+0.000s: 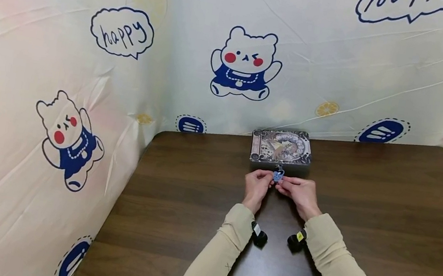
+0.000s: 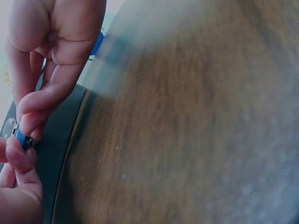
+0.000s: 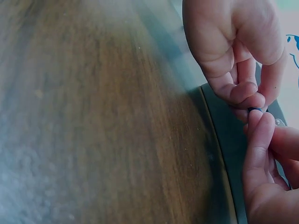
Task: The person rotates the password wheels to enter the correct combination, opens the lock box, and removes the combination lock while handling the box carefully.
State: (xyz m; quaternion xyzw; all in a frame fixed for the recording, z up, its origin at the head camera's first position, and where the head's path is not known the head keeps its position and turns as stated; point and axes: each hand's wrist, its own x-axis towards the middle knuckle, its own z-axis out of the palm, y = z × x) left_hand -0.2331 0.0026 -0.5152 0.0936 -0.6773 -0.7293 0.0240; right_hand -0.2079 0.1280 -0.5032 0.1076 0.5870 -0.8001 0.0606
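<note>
A small blue padlock (image 1: 278, 175) hangs at the front of a box (image 1: 281, 148) with an ornate printed lid, by a metal clasp (image 2: 10, 126). My left hand (image 1: 257, 188) pinches the padlock from the left with thumb and fingertips. From the right, my right hand (image 1: 298, 193) pinches it too. In both wrist views the fingertips of the two hands nearly meet and cover most of the padlock. A bit of its blue body (image 2: 21, 137) shows between them in the left wrist view. Whether the padlock's shackle is locked, I cannot tell.
The box stands at the back edge of a dark wooden table (image 1: 178, 227). Behind it hangs a pale curtain (image 1: 199, 58) printed with bears and lettering, which also covers the left side. A small black camera (image 1: 260, 238) is strapped to each wrist.
</note>
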